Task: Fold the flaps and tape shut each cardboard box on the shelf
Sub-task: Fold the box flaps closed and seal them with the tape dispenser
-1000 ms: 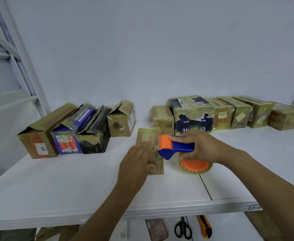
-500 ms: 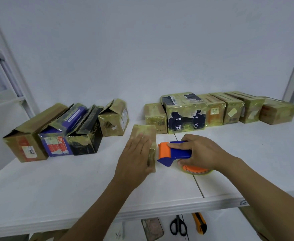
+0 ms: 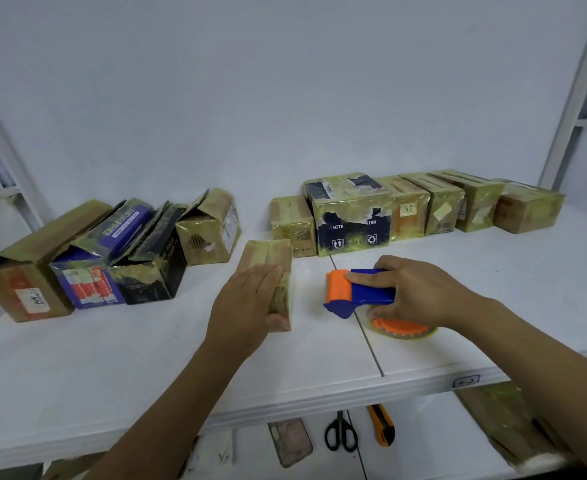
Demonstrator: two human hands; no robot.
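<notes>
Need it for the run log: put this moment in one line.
left hand: flat on box | right hand: grips dispenser, apart from box | open boxes at left, taped row at right

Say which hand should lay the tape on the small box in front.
Right. The right hand grips the tape dispenser just beside the small box. The left hand lies flat on that box, likely steadying it.

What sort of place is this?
Likely a small packing or stock room: taped cardboard boxes lined up on a white shelf, a tape dispenser in the right hand, and scissors and a cutter on the level below.
</notes>
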